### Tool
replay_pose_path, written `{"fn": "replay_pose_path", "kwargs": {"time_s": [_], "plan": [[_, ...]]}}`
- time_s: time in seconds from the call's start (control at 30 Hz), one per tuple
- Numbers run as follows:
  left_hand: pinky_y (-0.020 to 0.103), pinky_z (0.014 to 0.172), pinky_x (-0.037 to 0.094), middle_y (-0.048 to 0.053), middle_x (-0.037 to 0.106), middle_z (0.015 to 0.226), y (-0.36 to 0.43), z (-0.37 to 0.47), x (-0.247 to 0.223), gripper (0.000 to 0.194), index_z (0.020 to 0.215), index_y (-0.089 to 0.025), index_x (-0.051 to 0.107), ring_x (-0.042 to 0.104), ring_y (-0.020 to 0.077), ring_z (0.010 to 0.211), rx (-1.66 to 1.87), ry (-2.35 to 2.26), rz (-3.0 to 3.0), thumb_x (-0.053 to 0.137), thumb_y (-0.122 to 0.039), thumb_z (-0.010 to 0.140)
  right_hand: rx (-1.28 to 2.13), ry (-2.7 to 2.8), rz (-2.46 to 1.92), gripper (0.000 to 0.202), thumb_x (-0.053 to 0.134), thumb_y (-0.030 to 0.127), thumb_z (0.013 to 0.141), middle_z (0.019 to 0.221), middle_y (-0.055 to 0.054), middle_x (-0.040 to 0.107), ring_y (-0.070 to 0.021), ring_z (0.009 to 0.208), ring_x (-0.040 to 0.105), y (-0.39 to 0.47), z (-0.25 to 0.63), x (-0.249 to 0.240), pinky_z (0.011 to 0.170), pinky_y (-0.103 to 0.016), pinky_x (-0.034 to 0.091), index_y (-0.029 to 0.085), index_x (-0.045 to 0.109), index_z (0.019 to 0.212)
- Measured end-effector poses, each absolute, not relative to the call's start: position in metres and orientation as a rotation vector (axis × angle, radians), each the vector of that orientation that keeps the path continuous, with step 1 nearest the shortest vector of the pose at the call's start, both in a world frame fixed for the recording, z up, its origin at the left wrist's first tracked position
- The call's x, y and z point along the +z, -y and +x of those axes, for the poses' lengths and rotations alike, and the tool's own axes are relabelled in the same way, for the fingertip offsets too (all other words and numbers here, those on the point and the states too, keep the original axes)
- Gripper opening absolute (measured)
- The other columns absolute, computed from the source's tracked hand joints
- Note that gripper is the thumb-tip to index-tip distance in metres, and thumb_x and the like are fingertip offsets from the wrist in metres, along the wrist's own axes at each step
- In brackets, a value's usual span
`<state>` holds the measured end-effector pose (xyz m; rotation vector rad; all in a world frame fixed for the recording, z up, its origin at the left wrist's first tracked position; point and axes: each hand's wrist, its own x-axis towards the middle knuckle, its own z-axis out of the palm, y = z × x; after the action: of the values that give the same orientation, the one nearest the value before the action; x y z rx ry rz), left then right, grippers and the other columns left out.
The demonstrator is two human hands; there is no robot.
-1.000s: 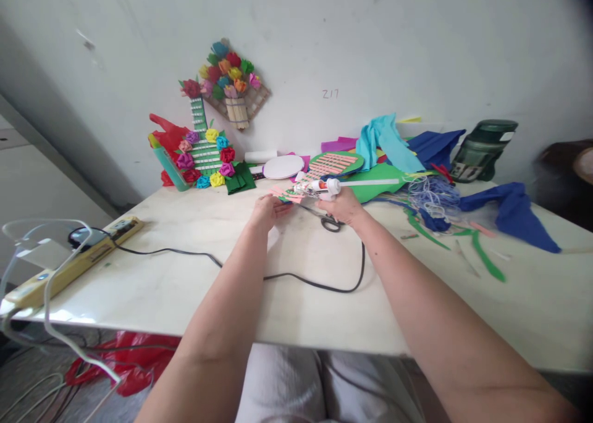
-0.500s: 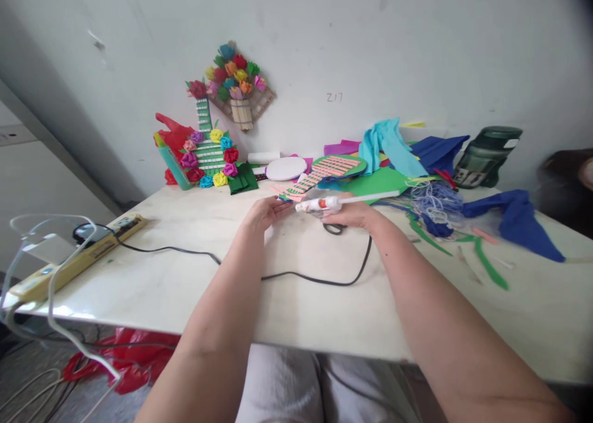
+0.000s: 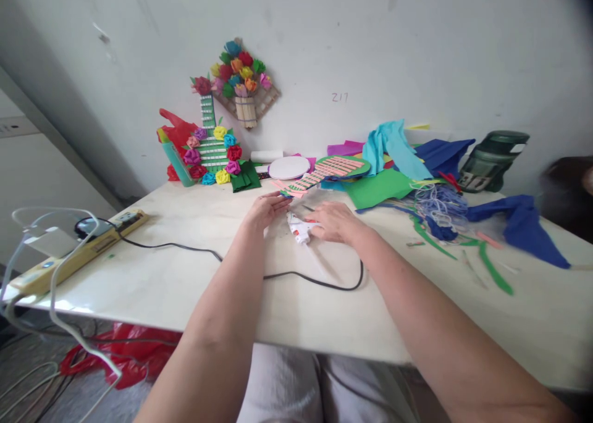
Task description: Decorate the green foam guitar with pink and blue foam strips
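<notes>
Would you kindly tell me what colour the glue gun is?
The glue gun is white with orange-red parts, shown in the head view.

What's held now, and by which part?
Left hand: apparently the striped green piece, by its narrow near end. Right hand: at the white glue gun; grip unclear.

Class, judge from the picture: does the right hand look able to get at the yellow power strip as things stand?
Probably not: the left forearm lies between the right hand, at the glue gun, and the yellow power strip.
</notes>
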<state>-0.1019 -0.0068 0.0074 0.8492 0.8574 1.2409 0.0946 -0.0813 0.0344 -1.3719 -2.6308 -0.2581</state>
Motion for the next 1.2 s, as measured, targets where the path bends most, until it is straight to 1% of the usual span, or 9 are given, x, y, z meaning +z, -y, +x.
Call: {"fn": "replay_pose_path", "kwargs": {"time_s": [0.17,0.23,0.3,0.43,0.53,0.73,0.93,1.07,1.2], "plan": [[0.028,0.078,0.052,0.013,0.069,0.09,0.007,-0.105,0.007,0.03,0.097,-0.008,0.061,0.067,0.0199,0.084,1.196,-0.798,0.935,0.059,-0.002,0.068,-0.455,2.262,-1.267,0.033,0.05,0.027,0.078,0.101,-0.012,0.063,-0.0249,0.098,0.049,0.069,0.087,0.045,0.081,-0.034,0.035,0.016,0.066,0.104],[0.028,0.076,0.051,0.012,0.069,0.09,0.007,-0.107,0.008,0.027,0.091,-0.009,0.064,0.066,0.0195,0.084,1.176,-0.805,0.975,0.061,-0.004,0.066,-0.478,2.227,-1.192,0.032,0.049,0.026,0.079,0.102,-0.012,0.062,-0.0248,0.099,0.047,0.059,0.081,0.049,0.084,-0.035,0.033,0.016,0.067,0.102],[0.027,0.072,0.048,0.011,0.069,0.088,0.007,-0.109,0.01,0.026,0.089,-0.011,0.067,0.065,0.0187,0.082,1.178,-0.902,1.045,0.064,-0.007,0.063,-0.479,2.237,-1.155,0.031,0.051,0.024,0.077,0.101,-0.01,0.062,-0.0246,0.097,0.047,0.049,0.075,0.054,0.083,-0.035,0.032,0.018,0.068,0.103],[0.028,0.065,0.04,0.005,0.069,0.078,0.004,-0.114,0.015,0.035,0.094,-0.018,0.07,0.059,0.0167,0.076,1.257,-1.2,1.254,0.069,-0.019,0.059,-0.462,2.266,-1.171,0.03,0.052,0.024,0.077,0.095,-0.008,0.064,-0.0239,0.091,0.048,0.031,0.066,0.062,0.081,-0.035,0.03,0.021,0.069,0.101],[0.029,0.068,0.037,0.003,0.07,0.079,0.003,-0.116,0.018,0.041,0.098,-0.02,0.07,0.058,0.0173,0.078,1.302,-1.175,1.29,0.068,-0.021,0.057,-0.422,2.313,-1.21,0.028,0.054,0.023,0.075,0.096,-0.008,0.065,-0.0235,0.091,0.048,0.025,0.061,0.063,0.081,-0.035,0.029,0.02,0.07,0.098],[0.031,0.077,0.037,0.005,0.07,0.079,0.006,-0.113,0.021,0.041,0.093,-0.016,0.071,0.059,0.0212,0.086,1.349,-1.04,1.219,0.074,-0.018,0.052,-0.387,2.305,-1.218,0.027,0.054,0.02,0.074,0.096,-0.007,0.065,-0.0232,0.093,0.048,0.018,0.055,0.058,0.083,-0.034,0.028,0.021,0.07,0.096],[0.032,0.084,0.036,0.005,0.07,0.078,0.002,-0.112,0.016,0.044,0.09,-0.015,0.07,0.061,0.0191,0.082,1.368,-0.906,1.207,0.079,-0.022,0.048,-0.351,2.287,-1.272,0.028,0.053,0.02,0.075,0.098,-0.007,0.065,-0.0227,0.092,0.05,0.011,0.052,0.055,0.083,-0.035,0.029,0.022,0.069,0.099],[0.032,0.085,0.035,0.005,0.07,0.079,-0.001,-0.113,0.013,0.044,0.091,-0.014,0.07,0.06,0.0201,0.083,1.357,-0.899,1.239,0.078,-0.024,0.049,-0.315,2.301,-1.291,0.028,0.052,0.021,0.077,0.098,-0.008,0.065,-0.0209,0.088,0.053,0.007,0.051,0.055,0.082,-0.034,0.03,0.022,0.07,0.098],[0.034,0.084,0.035,0.005,0.07,0.079,-0.002,-0.114,0.012,0.044,0.093,-0.014,0.069,0.06,0.0213,0.083,1.341,-0.908,1.252,0.076,-0.024,0.051,-0.284,2.299,-1.297,0.029,0.053,0.02,0.076,0.097,-0.007,0.066,-0.0207,0.088,0.054,0.007,0.051,0.055,0.082,-0.033,0.031,0.022,0.07,0.099]]}}
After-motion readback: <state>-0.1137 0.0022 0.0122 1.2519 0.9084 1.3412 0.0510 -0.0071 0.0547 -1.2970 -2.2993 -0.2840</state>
